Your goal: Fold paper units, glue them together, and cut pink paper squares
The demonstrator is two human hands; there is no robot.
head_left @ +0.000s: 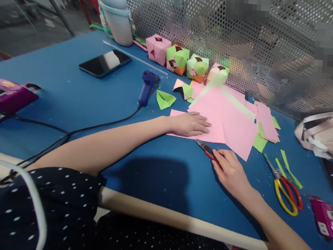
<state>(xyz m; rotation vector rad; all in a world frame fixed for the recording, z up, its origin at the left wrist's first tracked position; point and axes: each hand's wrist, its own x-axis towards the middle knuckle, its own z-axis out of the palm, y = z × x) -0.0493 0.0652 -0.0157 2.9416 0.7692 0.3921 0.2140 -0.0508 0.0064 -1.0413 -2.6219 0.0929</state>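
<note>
My left hand [189, 124] lies flat with its fingers stretched out on a pink paper sheet [216, 132]. Gripped in my right hand [230, 170] is a utility knife [206, 148] with a red and black handle. Its blade points up and left at the sheet's near edge, close below my left fingers; I cannot tell whether it touches the paper. A larger pink sheet [236, 121] lies behind and to the right, with a pale green strip along its far side. Scissors [283, 189] with yellow and red handles rest right of my right hand.
A blue glue gun [148, 87] stands left of a folded green paper piece [165, 100]; its cord runs left. Several paper cubes [176, 59] line the perforated metal screen [176, 13]. A phone [104, 63], a bottle [114, 15] and purple power strips [9, 99] are around the table.
</note>
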